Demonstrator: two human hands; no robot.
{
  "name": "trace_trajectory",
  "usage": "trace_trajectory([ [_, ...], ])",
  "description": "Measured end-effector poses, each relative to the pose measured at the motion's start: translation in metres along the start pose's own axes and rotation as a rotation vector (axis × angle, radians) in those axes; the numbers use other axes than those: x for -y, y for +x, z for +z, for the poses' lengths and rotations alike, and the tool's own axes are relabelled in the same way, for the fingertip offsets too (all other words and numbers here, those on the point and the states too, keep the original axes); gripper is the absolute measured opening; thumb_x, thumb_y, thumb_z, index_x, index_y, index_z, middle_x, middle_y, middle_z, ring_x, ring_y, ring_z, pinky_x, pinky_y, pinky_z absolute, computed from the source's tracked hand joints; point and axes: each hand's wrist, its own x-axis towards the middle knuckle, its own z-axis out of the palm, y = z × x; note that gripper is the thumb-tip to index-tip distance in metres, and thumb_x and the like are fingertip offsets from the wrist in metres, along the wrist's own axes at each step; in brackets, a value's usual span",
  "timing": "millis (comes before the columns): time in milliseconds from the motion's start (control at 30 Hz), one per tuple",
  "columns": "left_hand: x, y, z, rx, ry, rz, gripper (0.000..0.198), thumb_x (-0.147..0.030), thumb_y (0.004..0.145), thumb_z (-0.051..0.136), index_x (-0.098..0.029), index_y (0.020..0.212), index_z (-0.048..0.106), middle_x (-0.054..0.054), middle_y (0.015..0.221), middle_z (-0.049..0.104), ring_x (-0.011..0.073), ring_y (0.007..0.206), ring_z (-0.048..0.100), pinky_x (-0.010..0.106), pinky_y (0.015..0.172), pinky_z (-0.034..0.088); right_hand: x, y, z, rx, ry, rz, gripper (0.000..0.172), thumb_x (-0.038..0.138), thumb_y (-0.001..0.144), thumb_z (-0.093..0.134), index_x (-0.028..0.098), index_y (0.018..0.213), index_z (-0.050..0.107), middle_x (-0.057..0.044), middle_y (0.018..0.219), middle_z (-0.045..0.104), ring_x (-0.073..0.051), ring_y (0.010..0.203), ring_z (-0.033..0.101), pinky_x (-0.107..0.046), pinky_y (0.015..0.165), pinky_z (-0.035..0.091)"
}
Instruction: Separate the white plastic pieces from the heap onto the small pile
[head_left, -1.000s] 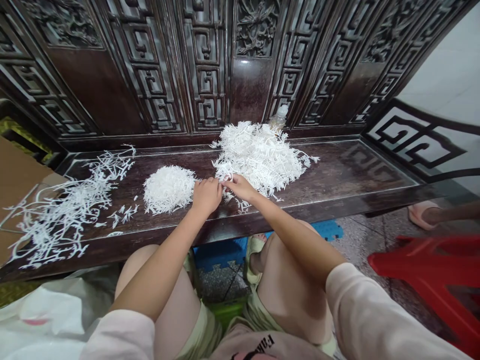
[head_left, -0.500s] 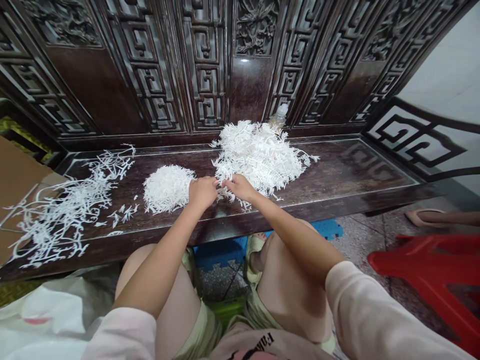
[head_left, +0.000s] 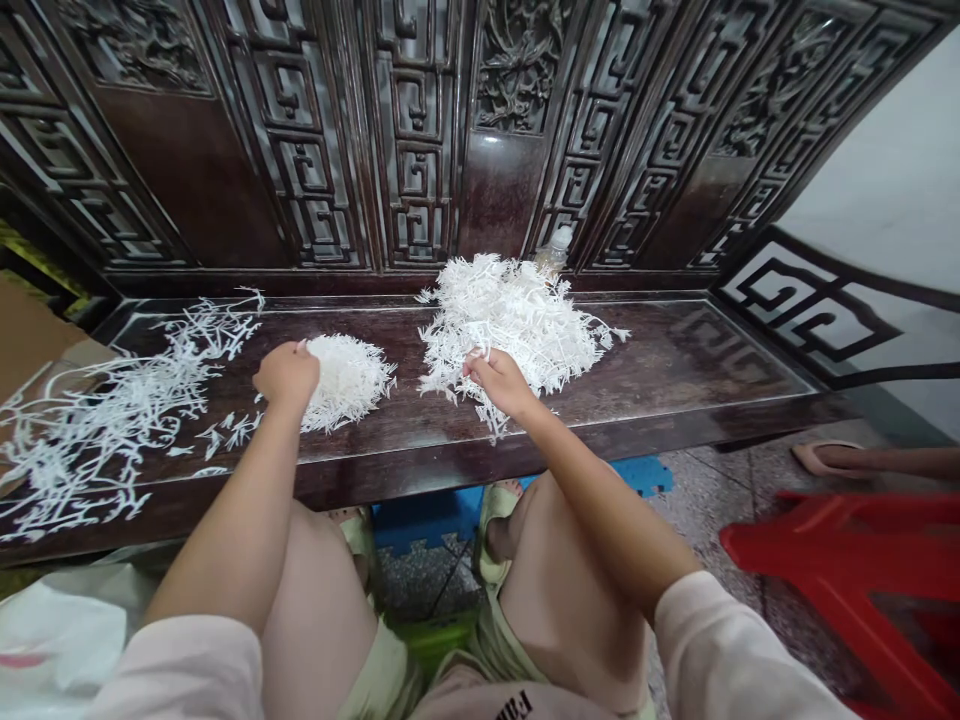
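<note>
"Why's the small pile at eleven o'clock from the lap, big pile just past twelve?"

"Easy reach, I guess. Right grip pinches what looks like a white bit; left grip's curled, can't tell on what."

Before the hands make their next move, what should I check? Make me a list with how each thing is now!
1. Big pile and small pile kept apart: ok, dark bench shows between them.
2. Right hand at the big pile: ok, it is at the front and seems to pinch a white strand.
3. Left hand free of bits: cannot tell, its back hides the grip.
4. Bottle upright: ok, behind the big pile.
5. No stray scraps left of the small pile: not ok, loose bits lie there.
</note>
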Motion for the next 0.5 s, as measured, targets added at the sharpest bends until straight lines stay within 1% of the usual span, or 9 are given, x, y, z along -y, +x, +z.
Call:
trace_trajectory([
  [67,0.014,0.007,-0.001,0.033,-0.009,-0.033,0.042,-0.045,0.078,0.03,-0.016,0.081,0.061,0.016,0.084,0.06,0.0354,0.085,0.052,0.046,0.067,0.034,-0.006,0.006,-0.003,0.034,0.007,0.082,0.023,0.032,0.074,0.042,0.016,0.064,0.056,0.002,0.051,0.047,-0.009,0.048,0.041,-0.023,0.052,0.032],
  [167,0.014,0.004,0.009,0.119,0.029,0.018,0.036,-0.044,0.075,0.037,-0.017,0.078,0.06,0.014,0.085,0.06,0.0335,0.089,0.051,0.047,0.072,0.034,-0.012,0.015,0.005,0.111,0.047,0.167,0.022,0.033,0.072,0.048,0.015,0.065,0.059,-0.001,0.056,0.055,-0.01,0.052,0.046,-0.023,0.054,0.034],
  [267,0.007,-0.001,0.019,0.16,0.05,0.052,0.034,-0.041,0.07,0.046,-0.015,0.09,0.057,0.012,0.086,0.061,0.0301,0.09,0.051,0.045,0.075,0.034,-0.012,0.016,0.017,0.176,0.114,0.218,0.024,0.036,0.071,0.052,0.015,0.063,0.06,-0.002,0.063,0.059,-0.01,0.054,0.049,-0.024,0.057,0.036],
  [333,0.004,-0.002,0.022,0.169,0.049,0.053,0.043,-0.039,0.067,0.051,-0.014,0.102,0.053,0.011,0.088,0.061,0.0293,0.089,0.051,0.045,0.076,0.033,-0.011,0.014,0.022,0.174,0.163,0.25,0.025,0.038,0.07,0.053,0.015,0.064,0.061,-0.002,0.064,0.059,-0.01,0.054,0.05,-0.025,0.059,0.037],
  [433,-0.004,-0.005,0.02,0.144,0.047,0.057,0.054,-0.037,0.069,0.049,-0.011,0.116,0.042,0.015,0.095,0.059,0.0311,0.093,0.05,0.047,0.077,0.032,-0.013,0.01,0.025,0.141,0.28,0.339,0.025,0.04,0.069,0.054,0.015,0.066,0.06,-0.001,0.062,0.057,-0.009,0.051,0.048,-0.025,0.059,0.038],
  [500,-0.012,-0.01,0.017,0.128,0.036,0.087,0.056,-0.036,0.072,0.045,-0.01,0.121,0.037,0.018,0.101,0.056,0.0322,0.095,0.049,0.047,0.078,0.031,-0.015,0.01,0.025,0.121,0.363,0.385,0.025,0.04,0.068,0.055,0.015,0.066,0.058,0.0,0.06,0.054,-0.008,0.048,0.046,-0.025,0.057,0.038],
])
